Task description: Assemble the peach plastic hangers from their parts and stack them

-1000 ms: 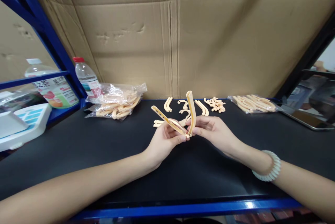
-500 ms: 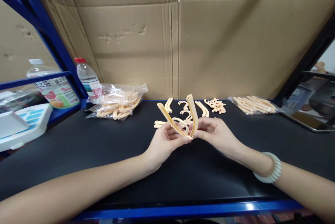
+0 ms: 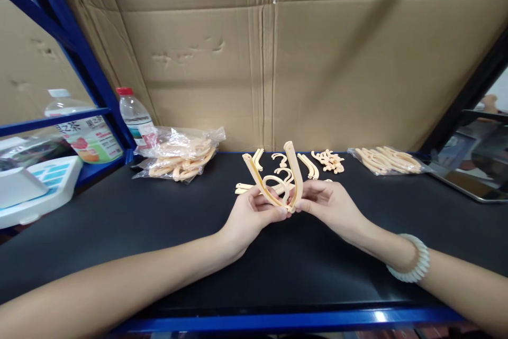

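Observation:
A cream plastic folding clothes hanger [image 3: 297, 180] is held above the black table, its two arms pointing up in a V and its curved hook between them. My left hand [image 3: 252, 217] is closed on the hanger's lower left side, thumb near the joint. On the other side, my right hand [image 3: 333, 204] pinches the base of the right arm. Fingers behind the hanger are partly hidden. Just beyond my hands lie loose hooks [image 3: 280, 158], curved hanger arms [image 3: 308, 166] and a pile of small cream parts [image 3: 328, 161].
Bagged cream hangers [image 3: 182, 156] lie at the back left, and another bag [image 3: 387, 160] at the back right beside a dark tablet-like device [image 3: 468, 183]. A red-capped bottle [image 3: 137, 117] stands near the blue frame [image 3: 79, 64]. Cardboard [image 3: 337, 64] walls off the back.
The hanger's two arms stand slightly closer together, and the hook between them has tilted a little. Both hands keep their hold. The whole view has shifted slightly.

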### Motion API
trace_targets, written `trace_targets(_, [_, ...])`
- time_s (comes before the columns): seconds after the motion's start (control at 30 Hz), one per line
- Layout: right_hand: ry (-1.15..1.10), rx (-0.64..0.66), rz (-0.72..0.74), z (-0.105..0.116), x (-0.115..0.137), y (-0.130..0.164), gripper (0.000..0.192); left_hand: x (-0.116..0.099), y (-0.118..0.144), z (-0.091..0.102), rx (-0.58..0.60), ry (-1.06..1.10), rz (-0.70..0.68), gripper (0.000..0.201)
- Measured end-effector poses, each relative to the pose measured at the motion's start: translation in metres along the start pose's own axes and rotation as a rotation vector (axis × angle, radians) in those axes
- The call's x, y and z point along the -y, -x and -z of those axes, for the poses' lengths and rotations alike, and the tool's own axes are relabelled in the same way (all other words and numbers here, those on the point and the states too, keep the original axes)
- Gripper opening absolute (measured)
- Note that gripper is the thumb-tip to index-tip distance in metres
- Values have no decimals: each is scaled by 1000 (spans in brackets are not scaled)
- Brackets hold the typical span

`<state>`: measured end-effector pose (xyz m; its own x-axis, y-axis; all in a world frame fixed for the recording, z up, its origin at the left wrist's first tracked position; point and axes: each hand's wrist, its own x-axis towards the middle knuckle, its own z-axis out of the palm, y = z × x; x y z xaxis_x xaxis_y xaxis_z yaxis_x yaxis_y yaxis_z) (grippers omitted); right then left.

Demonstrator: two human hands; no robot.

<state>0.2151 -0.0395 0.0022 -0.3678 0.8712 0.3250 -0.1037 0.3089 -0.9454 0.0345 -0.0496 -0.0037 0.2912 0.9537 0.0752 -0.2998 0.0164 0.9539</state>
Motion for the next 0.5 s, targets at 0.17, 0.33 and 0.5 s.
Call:
trace_targets(0.17, [38, -23, -3, -2, 2, 1, 14, 0, 0, 0, -19, 16, 25, 33])
trace_targets(0.33, [40, -37, -13, -3, 3, 1, 15, -1, -1, 0, -21, 33, 37, 32])
trace_targets(0.5, [60, -57, -21, -3, 2, 1, 17, -2, 0, 0, -38, 34, 44, 32])
